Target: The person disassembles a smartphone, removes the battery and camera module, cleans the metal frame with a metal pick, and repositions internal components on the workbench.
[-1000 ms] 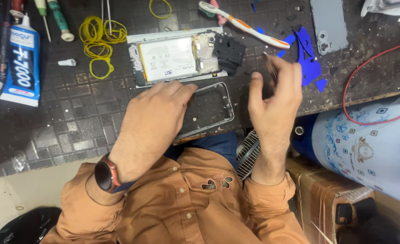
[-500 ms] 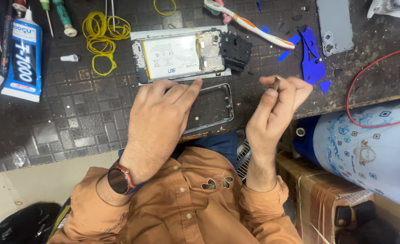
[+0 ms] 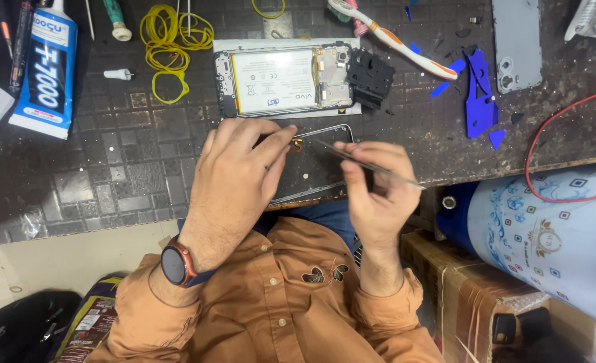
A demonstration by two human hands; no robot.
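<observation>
Two hands at work, our left hand (image 3: pixel 234 181) pressed flat on the phone frame (image 3: pixel 318 165) near tabletop (image 3: pixel 96 181) edge, fingers spread, right hand (image 3: pixel 377 185) w/ grip pinching tweezers (image 3: pixel 368 165) over frame, opened phone (image 3: pixel 286 79) just behind.

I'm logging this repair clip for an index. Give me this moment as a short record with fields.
setting: dark gridded work mat
left hand: pressing down on phone frame
right hand: holding tweezers, tips toward the frame's top edge
behind the hands: opened phone, battery showing
nearby: yellow rubber bands, glue tube, toothbrush, blue plastic scraps
</observation>
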